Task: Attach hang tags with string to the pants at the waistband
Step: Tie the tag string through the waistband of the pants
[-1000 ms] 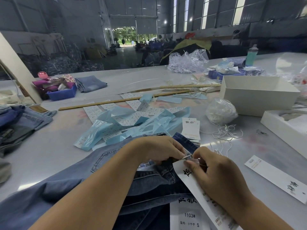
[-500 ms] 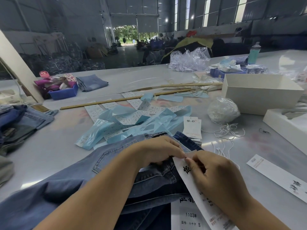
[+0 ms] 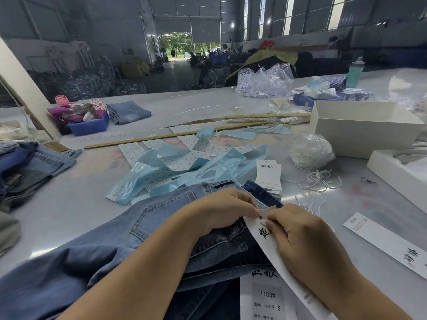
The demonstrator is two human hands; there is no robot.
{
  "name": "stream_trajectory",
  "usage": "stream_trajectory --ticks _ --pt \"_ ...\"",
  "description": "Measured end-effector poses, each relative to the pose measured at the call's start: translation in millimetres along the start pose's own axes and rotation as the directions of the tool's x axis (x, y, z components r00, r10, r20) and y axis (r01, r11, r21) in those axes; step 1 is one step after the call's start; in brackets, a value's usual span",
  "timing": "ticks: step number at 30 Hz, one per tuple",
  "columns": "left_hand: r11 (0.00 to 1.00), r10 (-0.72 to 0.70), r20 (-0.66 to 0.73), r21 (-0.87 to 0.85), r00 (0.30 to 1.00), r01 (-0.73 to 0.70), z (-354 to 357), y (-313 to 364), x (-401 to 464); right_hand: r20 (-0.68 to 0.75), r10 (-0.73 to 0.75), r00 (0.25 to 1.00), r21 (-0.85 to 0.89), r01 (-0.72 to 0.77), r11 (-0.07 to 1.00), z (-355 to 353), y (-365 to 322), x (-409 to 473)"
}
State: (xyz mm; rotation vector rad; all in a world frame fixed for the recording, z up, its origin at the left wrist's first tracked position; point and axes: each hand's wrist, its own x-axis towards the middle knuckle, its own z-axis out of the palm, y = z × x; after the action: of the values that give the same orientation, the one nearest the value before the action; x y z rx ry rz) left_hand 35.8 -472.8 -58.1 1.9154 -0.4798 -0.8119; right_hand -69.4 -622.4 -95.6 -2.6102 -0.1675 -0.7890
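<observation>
Left hand [image 3: 221,211], right hand [image 3: 300,236] pinch hang tag [image 3: 261,232]; hole end points away.

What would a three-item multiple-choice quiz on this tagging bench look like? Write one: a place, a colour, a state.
1. The stack of hang tags lies:
A. beyond the jeans' waistband
B. inside the white box
C. on the blue bin

2. The bin at far left is:
A. red
B. blue
C. green

3. The long hang tag at the jeans is:
A. lying untouched
B. pinched by both hands
C. torn in two

Answers: A, the stack sits just past the waistband; B, its walls are blue; B, left hand and right hand pinch its holed end.
</observation>
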Motion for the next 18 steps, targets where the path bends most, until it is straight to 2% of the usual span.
stream_trajectory --ticks 4,8,10,13,18 --pt "1.000 -0.003 -0.016 0.028 1.000 0.003 2 2 -1 0.026 -0.042 0.999 -0.125 0.045 0.991 -3 -5 1" --pt "0.989 0.025 -0.065 0.149 0.998 -0.015 5 3 -2 0.102 -0.080 0.992 -0.190 0.099 0.977 -2 -5 7" --pt "0.973 0.076 -0.098 0.226 0.992 -0.052 6 2 -5 0.121 -0.069 0.990 -0.173 0.089 0.981 -3 -3 9" --pt "0.961 0.154 -0.095 0.246 0.983 -0.127 7 -1 -12 0.168 0.006 0.986 -0.128 0.015 0.992 1 1 10" --pt "0.929 0.196 -0.119 0.340 0.973 -0.146 10 -1 -17 0.232 0.106 0.967 -0.010 -0.107 0.994 1 4 10"
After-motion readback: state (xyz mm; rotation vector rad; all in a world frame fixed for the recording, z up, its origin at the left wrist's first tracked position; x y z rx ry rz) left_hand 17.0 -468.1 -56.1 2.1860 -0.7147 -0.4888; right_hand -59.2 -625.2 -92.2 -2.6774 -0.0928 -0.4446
